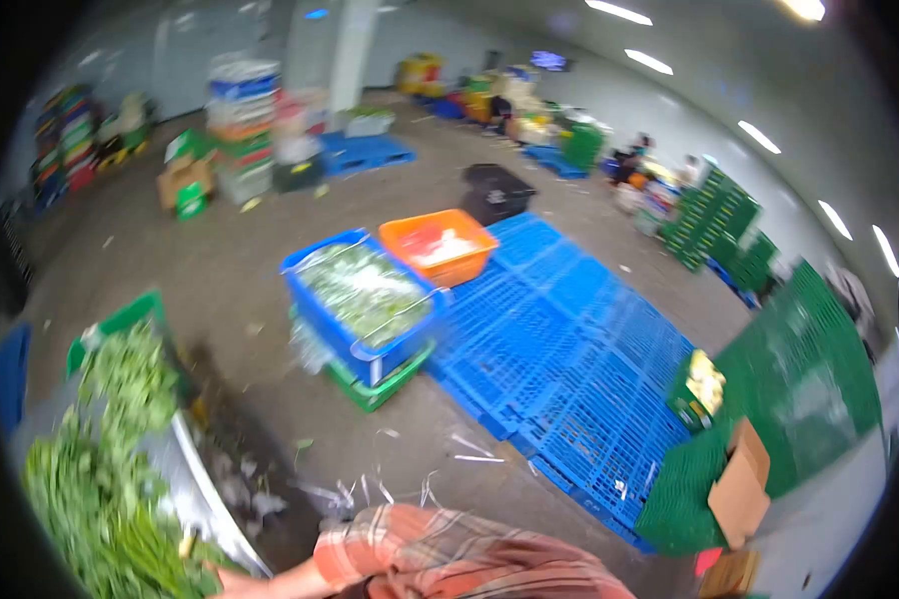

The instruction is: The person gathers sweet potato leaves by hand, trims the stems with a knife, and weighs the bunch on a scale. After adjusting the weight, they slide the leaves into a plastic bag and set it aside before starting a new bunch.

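Note:
At the lower left edge, my right hand (240, 584) is partly cut off by the frame and blurred. Its visible fingers press into leafy greens (120, 489), and it seems closed on some of them. A pale cut stem end (187, 544) shows just beside the fingertips. The greens are heaped on a metal table (195, 479) with a raised, shiny rim. A plaid sleeve (449, 549) covers my right arm across the bottom. My left hand is out of view.
A blue crate (360, 354) of cut greens stands on a green crate (370, 394). Beside it are an orange crate (449, 265) and blue pallets (569, 349). Green mesh crates (799, 369) and a cardboard flap (739, 484) lie right. White strips (479, 458) litter the floor; people sit far back.

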`<state>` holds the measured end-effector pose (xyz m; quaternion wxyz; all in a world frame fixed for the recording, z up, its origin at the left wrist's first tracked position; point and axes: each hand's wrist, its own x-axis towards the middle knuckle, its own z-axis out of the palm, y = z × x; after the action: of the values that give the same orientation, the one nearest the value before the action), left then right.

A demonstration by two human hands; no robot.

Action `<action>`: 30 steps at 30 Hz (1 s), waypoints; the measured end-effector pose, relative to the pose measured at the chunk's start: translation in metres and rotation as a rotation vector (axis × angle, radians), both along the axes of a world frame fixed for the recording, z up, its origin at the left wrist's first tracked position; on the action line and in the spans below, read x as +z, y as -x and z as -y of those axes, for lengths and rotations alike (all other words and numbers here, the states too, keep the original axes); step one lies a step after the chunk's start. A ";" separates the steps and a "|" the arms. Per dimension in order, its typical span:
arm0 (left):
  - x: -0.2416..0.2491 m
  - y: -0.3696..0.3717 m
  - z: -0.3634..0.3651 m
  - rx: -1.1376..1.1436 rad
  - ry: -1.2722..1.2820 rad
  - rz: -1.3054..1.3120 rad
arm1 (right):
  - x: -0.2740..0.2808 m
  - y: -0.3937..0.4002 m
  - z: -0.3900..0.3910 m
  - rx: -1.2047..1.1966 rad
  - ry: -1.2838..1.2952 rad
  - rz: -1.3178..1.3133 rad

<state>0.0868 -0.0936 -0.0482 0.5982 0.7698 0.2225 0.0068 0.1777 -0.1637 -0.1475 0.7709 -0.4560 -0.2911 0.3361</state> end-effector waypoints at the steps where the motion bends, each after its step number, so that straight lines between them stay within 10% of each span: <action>1: -0.016 0.009 0.004 0.028 0.009 0.022 | 0.001 0.017 -0.005 -0.154 0.023 0.040; 5: -0.076 0.035 0.028 0.079 0.118 0.140 | 0.058 0.007 0.023 -0.013 0.237 -0.005; 8: -0.009 0.031 0.031 0.315 0.624 0.188 | 0.074 -0.035 0.031 0.221 0.582 0.080; 9: -0.014 0.042 0.016 0.266 0.711 0.150 | 0.059 -0.039 0.023 0.180 0.341 0.042; 19: -0.018 0.115 0.042 0.276 0.679 -0.102 | 0.063 -0.064 -0.012 1.119 0.834 0.375; 23: -0.054 0.116 0.082 0.425 0.747 0.208 | 0.091 -0.111 -0.045 1.487 0.444 0.760; 26: -0.035 0.110 0.090 0.631 0.717 0.285 | 0.107 -0.135 -0.068 1.499 0.538 1.338; 30: -0.015 0.136 0.079 0.709 0.680 0.076 | 0.142 -0.179 -0.109 1.319 0.554 1.317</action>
<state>-0.0489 -0.1723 -0.0633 0.7842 0.4068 0.4386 0.1651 0.3571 -0.0549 -0.0051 -0.0240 -0.4633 -0.7718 0.4348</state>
